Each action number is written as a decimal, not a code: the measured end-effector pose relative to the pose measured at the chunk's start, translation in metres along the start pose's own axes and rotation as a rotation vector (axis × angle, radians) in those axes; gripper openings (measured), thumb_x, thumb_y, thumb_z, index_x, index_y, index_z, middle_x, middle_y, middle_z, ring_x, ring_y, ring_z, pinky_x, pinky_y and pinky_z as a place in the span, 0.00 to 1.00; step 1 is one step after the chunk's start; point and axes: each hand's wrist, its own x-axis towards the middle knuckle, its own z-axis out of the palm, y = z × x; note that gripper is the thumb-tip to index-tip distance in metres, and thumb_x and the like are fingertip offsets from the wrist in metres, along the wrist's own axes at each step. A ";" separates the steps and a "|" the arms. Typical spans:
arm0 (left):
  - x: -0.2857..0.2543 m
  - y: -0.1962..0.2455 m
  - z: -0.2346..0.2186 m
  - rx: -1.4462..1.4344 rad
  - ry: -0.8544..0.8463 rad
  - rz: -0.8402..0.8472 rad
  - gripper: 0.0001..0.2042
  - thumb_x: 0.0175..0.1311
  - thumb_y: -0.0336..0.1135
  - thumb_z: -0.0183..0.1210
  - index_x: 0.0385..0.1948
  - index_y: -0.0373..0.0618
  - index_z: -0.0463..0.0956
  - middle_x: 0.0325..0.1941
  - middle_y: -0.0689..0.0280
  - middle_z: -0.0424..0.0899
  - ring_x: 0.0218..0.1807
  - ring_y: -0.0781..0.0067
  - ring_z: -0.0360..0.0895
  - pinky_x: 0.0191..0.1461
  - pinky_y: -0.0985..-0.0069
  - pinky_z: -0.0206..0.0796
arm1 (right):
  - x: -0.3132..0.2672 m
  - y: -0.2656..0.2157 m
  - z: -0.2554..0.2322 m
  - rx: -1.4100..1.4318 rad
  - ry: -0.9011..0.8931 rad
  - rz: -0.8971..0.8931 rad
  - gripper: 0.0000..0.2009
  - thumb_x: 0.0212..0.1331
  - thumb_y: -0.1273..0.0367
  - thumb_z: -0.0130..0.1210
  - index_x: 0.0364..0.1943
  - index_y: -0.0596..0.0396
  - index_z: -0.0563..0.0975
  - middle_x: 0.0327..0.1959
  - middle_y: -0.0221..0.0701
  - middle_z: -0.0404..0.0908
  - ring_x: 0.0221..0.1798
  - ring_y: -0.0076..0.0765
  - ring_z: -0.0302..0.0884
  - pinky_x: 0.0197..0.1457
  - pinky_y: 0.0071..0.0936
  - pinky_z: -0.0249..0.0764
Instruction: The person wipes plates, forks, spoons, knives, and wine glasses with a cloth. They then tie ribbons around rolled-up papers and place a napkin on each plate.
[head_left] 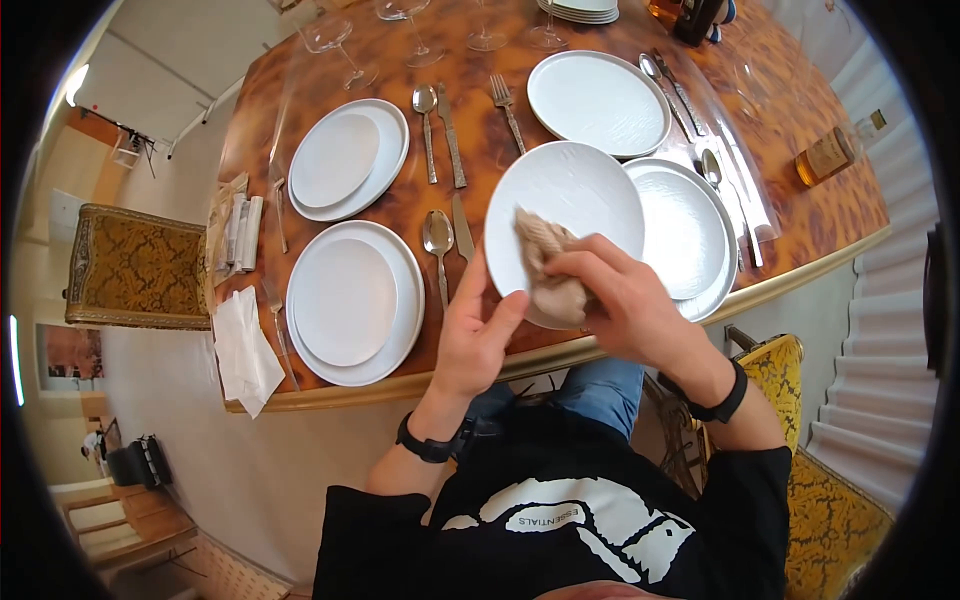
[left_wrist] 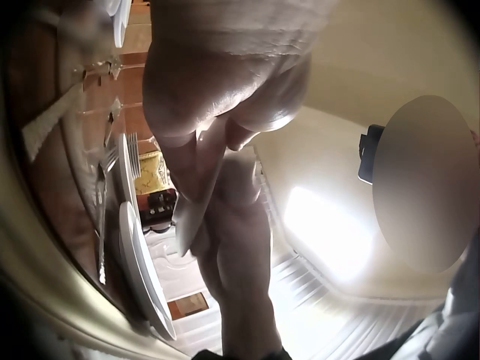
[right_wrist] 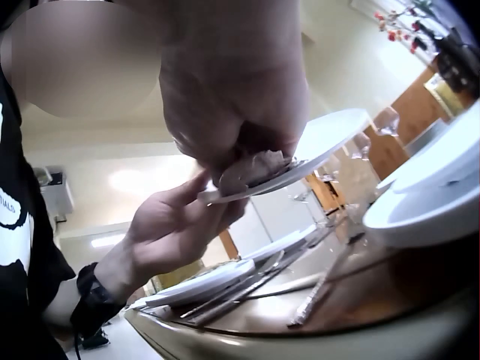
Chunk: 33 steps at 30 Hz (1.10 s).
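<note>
A white plate point(head_left: 590, 190) is held tilted above the table by the left hand point(head_left: 474, 335), whose thumb lies near the rim with the fingers beneath. The right hand point(head_left: 625, 300) pinches a crumpled beige cloth point(head_left: 545, 250) against the plate's upper face. In the right wrist view the plate point(right_wrist: 330, 142) appears nearly edge-on, the cloth point(right_wrist: 251, 169) bunched under the right hand point(right_wrist: 232, 90), and the left hand point(right_wrist: 176, 225) grips the rim from below. The left wrist view shows the left hand point(left_wrist: 217, 90) close up, in front of the right hand point(left_wrist: 240, 247).
Stacked plates point(head_left: 345, 295) with spoons, knives and forks lie on the patterned table point(head_left: 460, 90). More plates point(head_left: 598, 100) are at the right, beside a bottle point(head_left: 826, 157). Wine glasses point(head_left: 487, 40) stand at the far edge. Napkins point(head_left: 248, 350) lie at the left corner; chairs point(head_left: 138, 265) stand around.
</note>
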 end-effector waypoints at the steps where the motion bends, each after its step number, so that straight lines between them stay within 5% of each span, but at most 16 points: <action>1: -0.002 0.005 -0.003 -0.015 -0.004 -0.018 0.31 0.72 0.27 0.51 0.73 0.39 0.46 0.69 0.60 0.65 0.65 0.74 0.68 0.67 0.76 0.61 | -0.005 0.012 -0.004 -0.016 0.020 0.077 0.21 0.41 0.81 0.61 0.44 0.53 0.75 0.41 0.39 0.76 0.40 0.54 0.79 0.42 0.39 0.76; 2: -0.004 0.008 -0.004 -0.031 -0.007 -0.039 0.32 0.72 0.27 0.51 0.73 0.38 0.46 0.69 0.60 0.65 0.64 0.74 0.69 0.66 0.76 0.62 | -0.006 0.025 -0.007 -0.030 0.037 0.158 0.20 0.41 0.82 0.60 0.43 0.54 0.75 0.41 0.39 0.77 0.39 0.54 0.79 0.43 0.39 0.76; 3: -0.002 0.002 -0.009 0.047 -0.056 -0.013 0.31 0.72 0.26 0.48 0.74 0.46 0.44 0.69 0.57 0.64 0.64 0.61 0.71 0.60 0.59 0.75 | -0.002 0.038 -0.008 -0.134 0.173 0.199 0.20 0.43 0.83 0.58 0.45 0.54 0.76 0.40 0.39 0.78 0.40 0.53 0.80 0.44 0.38 0.76; 6: -0.004 -0.010 0.001 0.140 -0.097 -0.055 0.31 0.72 0.26 0.48 0.73 0.46 0.45 0.67 0.57 0.65 0.64 0.61 0.71 0.59 0.58 0.76 | 0.024 0.038 -0.016 -0.119 0.414 0.179 0.18 0.48 0.78 0.59 0.46 0.56 0.76 0.42 0.43 0.77 0.42 0.54 0.78 0.44 0.39 0.76; 9: -0.003 -0.010 0.002 0.089 -0.035 -0.042 0.29 0.72 0.26 0.47 0.73 0.47 0.47 0.68 0.59 0.65 0.64 0.62 0.71 0.60 0.60 0.75 | 0.019 -0.007 -0.007 -0.034 0.045 0.062 0.24 0.49 0.75 0.62 0.53 0.52 0.72 0.49 0.38 0.76 0.51 0.47 0.77 0.48 0.34 0.76; 12: -0.006 0.002 -0.002 -0.052 0.030 -0.010 0.29 0.73 0.25 0.44 0.73 0.49 0.45 0.69 0.55 0.64 0.65 0.59 0.71 0.62 0.59 0.74 | -0.005 0.005 0.003 0.026 -0.044 0.059 0.13 0.51 0.78 0.60 0.42 0.54 0.79 0.41 0.37 0.78 0.43 0.48 0.79 0.46 0.36 0.76; 14: -0.009 0.003 -0.002 -0.017 0.003 -0.022 0.29 0.73 0.24 0.44 0.73 0.48 0.44 0.69 0.55 0.63 0.67 0.57 0.69 0.63 0.58 0.73 | 0.006 0.018 -0.004 -0.024 0.183 0.125 0.09 0.51 0.79 0.59 0.38 0.55 0.81 0.37 0.37 0.79 0.39 0.47 0.80 0.44 0.34 0.76; 16: -0.010 -0.006 -0.001 -0.005 0.004 -0.034 0.29 0.72 0.25 0.46 0.73 0.46 0.46 0.69 0.56 0.64 0.66 0.61 0.70 0.62 0.62 0.74 | 0.021 0.042 -0.005 -0.076 0.454 0.223 0.14 0.54 0.78 0.59 0.46 0.55 0.78 0.36 0.37 0.80 0.34 0.40 0.80 0.39 0.31 0.75; 18: -0.006 -0.012 0.002 0.100 -0.027 -0.014 0.30 0.71 0.24 0.48 0.73 0.45 0.47 0.69 0.59 0.65 0.65 0.65 0.71 0.61 0.67 0.74 | 0.031 0.017 -0.005 0.068 0.423 0.233 0.15 0.55 0.78 0.59 0.47 0.54 0.77 0.35 0.35 0.80 0.34 0.37 0.79 0.39 0.29 0.74; 19: -0.006 -0.008 0.006 0.031 -0.004 -0.023 0.32 0.71 0.26 0.52 0.74 0.41 0.47 0.69 0.62 0.65 0.65 0.75 0.66 0.67 0.75 0.59 | 0.028 0.008 0.001 0.107 0.299 0.172 0.15 0.53 0.77 0.61 0.47 0.53 0.78 0.34 0.35 0.78 0.33 0.35 0.78 0.38 0.27 0.73; 20: -0.005 -0.006 0.006 0.082 0.018 0.019 0.31 0.71 0.26 0.52 0.74 0.42 0.47 0.68 0.62 0.67 0.64 0.73 0.68 0.65 0.74 0.65 | 0.021 0.006 0.005 0.102 0.116 0.068 0.15 0.51 0.77 0.61 0.45 0.53 0.78 0.35 0.36 0.78 0.33 0.37 0.79 0.39 0.29 0.74; 23: -0.003 0.008 -0.001 -0.093 0.105 0.002 0.30 0.72 0.23 0.47 0.73 0.44 0.46 0.64 0.60 0.69 0.61 0.66 0.74 0.56 0.66 0.78 | 0.003 -0.005 -0.004 0.036 -0.125 0.280 0.14 0.47 0.79 0.58 0.41 0.56 0.79 0.36 0.38 0.79 0.36 0.44 0.80 0.40 0.32 0.75; 24: -0.003 0.013 -0.006 -0.026 0.174 0.010 0.28 0.72 0.25 0.45 0.72 0.44 0.47 0.64 0.57 0.69 0.60 0.63 0.75 0.55 0.65 0.79 | -0.008 0.019 -0.004 -0.049 0.014 0.149 0.15 0.52 0.77 0.57 0.47 0.56 0.78 0.33 0.38 0.79 0.33 0.42 0.81 0.39 0.34 0.77; 28: 0.020 0.039 -0.025 -0.006 0.272 -0.038 0.23 0.74 0.30 0.43 0.69 0.46 0.51 0.62 0.54 0.71 0.57 0.60 0.78 0.53 0.64 0.80 | -0.037 0.019 -0.045 0.390 0.339 0.489 0.07 0.58 0.77 0.56 0.41 0.60 0.78 0.32 0.23 0.77 0.33 0.14 0.72 0.36 0.15 0.69; 33: 0.075 0.026 -0.043 -0.026 0.419 -0.143 0.23 0.72 0.27 0.46 0.67 0.44 0.52 0.62 0.55 0.69 0.57 0.58 0.77 0.55 0.63 0.78 | -0.074 0.031 -0.054 0.410 0.526 0.465 0.07 0.60 0.79 0.54 0.41 0.61 0.77 0.35 0.19 0.74 0.36 0.10 0.67 0.38 0.10 0.63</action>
